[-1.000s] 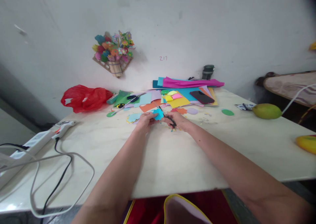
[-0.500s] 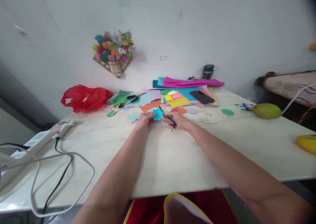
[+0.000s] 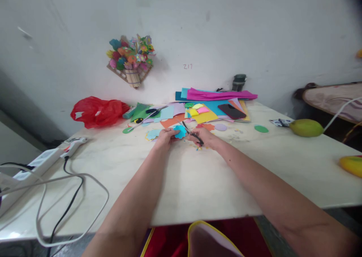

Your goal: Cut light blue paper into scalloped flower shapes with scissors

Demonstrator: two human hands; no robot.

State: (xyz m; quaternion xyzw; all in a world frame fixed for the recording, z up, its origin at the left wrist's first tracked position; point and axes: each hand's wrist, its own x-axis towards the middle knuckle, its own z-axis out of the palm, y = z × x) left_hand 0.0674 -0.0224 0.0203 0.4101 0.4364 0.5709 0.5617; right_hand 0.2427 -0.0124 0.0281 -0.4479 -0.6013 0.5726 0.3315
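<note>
Between the fingers of my left hand (image 3: 166,137) is a bright blue scalloped cut-out (image 3: 180,131), like a flower shape. My right hand (image 3: 203,136) grips a pair of scissors (image 3: 186,128), its dark blades pointing up and left beside the cut-out's right edge. Small scraps (image 3: 199,149) lie under my right hand. A pale blue cut-out (image 3: 153,134) rests on the table left of my left hand. Beyond my right hand are an orange scalloped piece (image 3: 207,127) and a lilac oval (image 3: 220,127).
Coloured sheets (image 3: 209,116) with a phone (image 3: 232,111) on them lie at the back. A second pair of scissors (image 3: 154,111) and a red plastic bag (image 3: 97,111) are at back left. Cables and a power strip (image 3: 36,166) occupy the left; a green mango (image 3: 307,128) sits right.
The scissors have shifted very slightly in my right hand beside the blue cut-out. Both hands stay in nearly the same place, and the view has moved a little.
</note>
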